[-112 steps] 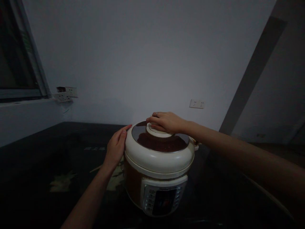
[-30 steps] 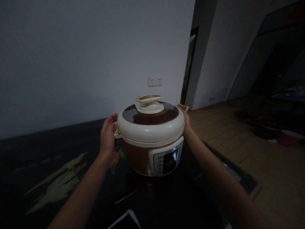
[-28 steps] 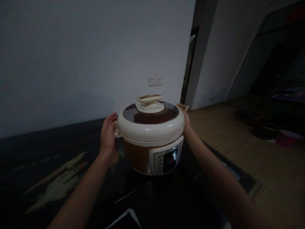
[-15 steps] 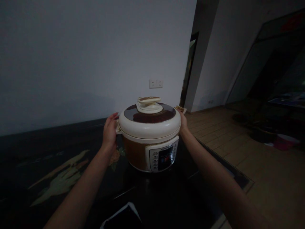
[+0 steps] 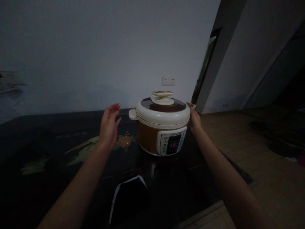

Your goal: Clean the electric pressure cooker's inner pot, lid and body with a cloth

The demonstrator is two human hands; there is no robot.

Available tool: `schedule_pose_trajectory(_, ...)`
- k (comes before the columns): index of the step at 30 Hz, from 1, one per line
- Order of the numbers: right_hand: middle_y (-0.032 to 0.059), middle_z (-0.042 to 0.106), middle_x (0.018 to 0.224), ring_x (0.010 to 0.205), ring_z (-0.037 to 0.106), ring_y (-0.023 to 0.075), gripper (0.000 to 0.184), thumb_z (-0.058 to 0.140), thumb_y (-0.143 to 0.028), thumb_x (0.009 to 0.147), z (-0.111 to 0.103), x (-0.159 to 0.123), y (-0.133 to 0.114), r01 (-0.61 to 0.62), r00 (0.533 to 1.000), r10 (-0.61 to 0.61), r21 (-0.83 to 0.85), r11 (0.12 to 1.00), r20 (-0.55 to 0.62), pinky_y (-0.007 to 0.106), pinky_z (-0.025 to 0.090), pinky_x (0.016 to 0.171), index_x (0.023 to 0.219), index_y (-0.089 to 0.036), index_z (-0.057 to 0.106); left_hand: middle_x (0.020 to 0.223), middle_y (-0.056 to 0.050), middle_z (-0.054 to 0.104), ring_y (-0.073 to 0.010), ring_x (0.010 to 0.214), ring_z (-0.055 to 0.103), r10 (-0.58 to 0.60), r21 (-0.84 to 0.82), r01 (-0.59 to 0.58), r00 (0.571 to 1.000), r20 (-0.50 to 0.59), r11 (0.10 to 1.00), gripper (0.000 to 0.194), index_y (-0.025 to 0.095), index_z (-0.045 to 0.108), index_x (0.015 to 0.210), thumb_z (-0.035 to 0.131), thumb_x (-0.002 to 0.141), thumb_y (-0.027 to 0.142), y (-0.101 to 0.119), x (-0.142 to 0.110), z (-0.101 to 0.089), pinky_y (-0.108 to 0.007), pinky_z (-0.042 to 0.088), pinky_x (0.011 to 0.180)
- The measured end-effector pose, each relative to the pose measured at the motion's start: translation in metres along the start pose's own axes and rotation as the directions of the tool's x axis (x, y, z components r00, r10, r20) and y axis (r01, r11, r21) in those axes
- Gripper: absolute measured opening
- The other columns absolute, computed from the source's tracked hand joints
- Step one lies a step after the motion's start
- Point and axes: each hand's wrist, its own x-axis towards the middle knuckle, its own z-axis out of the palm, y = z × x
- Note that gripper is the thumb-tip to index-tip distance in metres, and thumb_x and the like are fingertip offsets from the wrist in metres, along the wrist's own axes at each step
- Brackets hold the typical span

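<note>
"Where's the cooker [image 5: 163, 119]?"

"Upright on the dark table [image 5: 164, 187], lid on, control panel [image 5: 172, 142] facing near."

"What's around it?"

"The left grip [image 5: 109, 125] is open, fingers parted, near its left handle [image 5: 133, 114] but apart. The right grip [image 5: 195, 121] is at the other side, fingers hidden behind, so I can't tell if it's closed. It blocks that edge. A small printed card [image 5: 192, 104] pokes out just above. A white-edged dark thing [image 5: 130, 198] lies in front; the left forearm covers some painted leaves. A wall socket [image 5: 168, 80] sits beyond."

"Any change?"

"Half a second ago the left grip was at that handle; now it's off."

"And the materials?"

"Smooth, rounded cream rim, brown body, glossy dark lid top with an oval knob [image 5: 163, 93]. The table shines; the wall [image 5: 107, 47] looks matte."
</note>
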Motion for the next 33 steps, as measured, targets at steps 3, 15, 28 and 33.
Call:
schedule_pose_trajectory(3,-0.0001,0.064,0.089,0.082,0.063,0.0146,0.028,0.059,-0.047,0.078,-0.029,-0.042,-0.009,-0.050,0.997,0.049,-0.021,0.999,-0.054,0.031,0.051,0.071,0.094,-0.024,0.056,0.103,-0.004,0.066,-0.0208,0.100,0.061,0.034,0.112,-0.054,0.984,0.177,0.992,0.020,0.023,0.064,0.095,0.059,0.076,0.025,0.020,-0.032,-0.017,-0.038,0.045,0.092)
schedule_pose_trajectory(15,0.0064,0.065,0.079,0.079,0.059,0.0254,0.006,0.062,-0.028,0.074,0.014,-0.270,-0.018,0.184,0.745,0.269,-0.575,0.797,0.611,0.039,0.043,0.073,0.072,-0.024,0.067,0.106,-0.010,0.065,-0.0275,0.095,0.061,-0.542,0.880,-0.287,0.702,0.462,0.379,0.032,0.022,0.063,0.105,0.054,0.081,0.041,-0.016,-0.125,-0.108,-0.037,0.044,0.079)
schedule_pose_trajectory(28,0.0014,0.064,0.086,0.081,0.062,0.0202,0.014,0.054,-0.017,0.077,0.017,-0.289,-0.008,0.256,0.743,0.229,-0.583,0.771,0.629,0.032,0.045,0.072,0.087,-0.025,0.050,0.093,-0.002,0.062,-0.0200,0.085,0.060,-0.474,0.780,-0.248,0.675,0.564,0.575,0.022,0.023,0.050,0.097,0.054,0.076,0.016,-0.031,-0.153,-0.076,-0.030,0.041,0.073)
schedule_pose_trajectory(33,0.0028,0.064,0.083,0.081,0.063,0.0197,0.017,0.053,-0.030,0.078,-0.033,-0.253,-0.002,0.170,0.831,0.169,-0.531,0.830,0.530,0.030,0.048,0.070,0.093,-0.023,0.050,0.092,0.000,0.060,-0.0153,0.079,0.059,-0.419,0.724,-0.194,0.705,0.572,0.662,0.028,0.022,0.043,0.098,0.058,0.075,0.016,-0.054,-0.156,-0.023,-0.025,0.041,0.068)
